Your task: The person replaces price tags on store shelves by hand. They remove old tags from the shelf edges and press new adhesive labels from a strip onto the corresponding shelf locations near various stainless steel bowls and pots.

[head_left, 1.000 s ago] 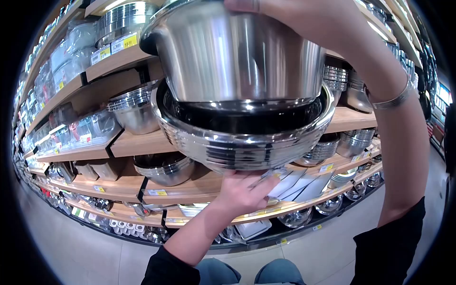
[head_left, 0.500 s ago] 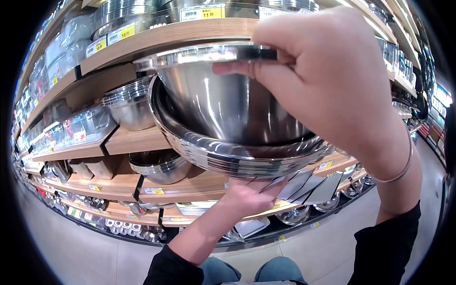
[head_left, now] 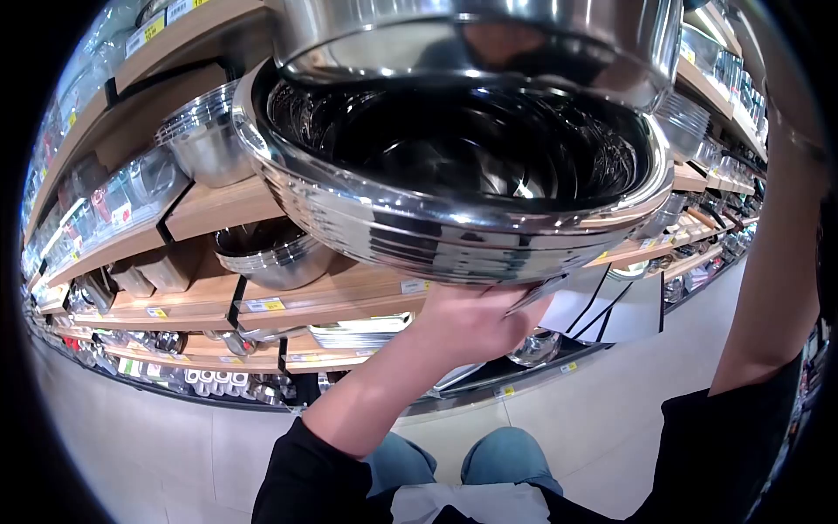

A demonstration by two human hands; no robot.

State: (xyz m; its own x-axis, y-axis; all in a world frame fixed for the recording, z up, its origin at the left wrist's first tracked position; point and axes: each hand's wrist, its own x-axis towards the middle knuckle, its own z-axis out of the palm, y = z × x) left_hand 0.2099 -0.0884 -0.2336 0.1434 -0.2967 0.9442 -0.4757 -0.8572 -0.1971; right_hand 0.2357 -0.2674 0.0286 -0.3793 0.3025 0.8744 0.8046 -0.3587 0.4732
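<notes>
A stack of nested stainless steel mixing bowls (head_left: 454, 240) rests on my left hand (head_left: 480, 327), whose fingers are bent under the base. Its dark, shiny inside faces me. Above it, at the top of the view, hangs a separate steel bowl (head_left: 471, 52), cut off by the frame edge, its lower side over the stack's back rim. My right forearm (head_left: 772, 253) reaches up along the right edge, a thin bracelet (head_left: 794, 140) at the wrist. The right hand itself lies beyond the frame.
Wooden shelves (head_left: 227, 210) ahead carry nested steel bowls (head_left: 209, 135) and, lower down, another bowl stack (head_left: 279, 262). Clear plastic containers (head_left: 127, 196) stand at the left. White flat panels (head_left: 615, 306) show right of my left hand. Pale floor tiles (head_left: 175, 445) lie below.
The upper bowl has risen out of the stack towards the top of the view. My right hand has gone up and right, out of frame. My left hand still supports the stack, now nearer.
</notes>
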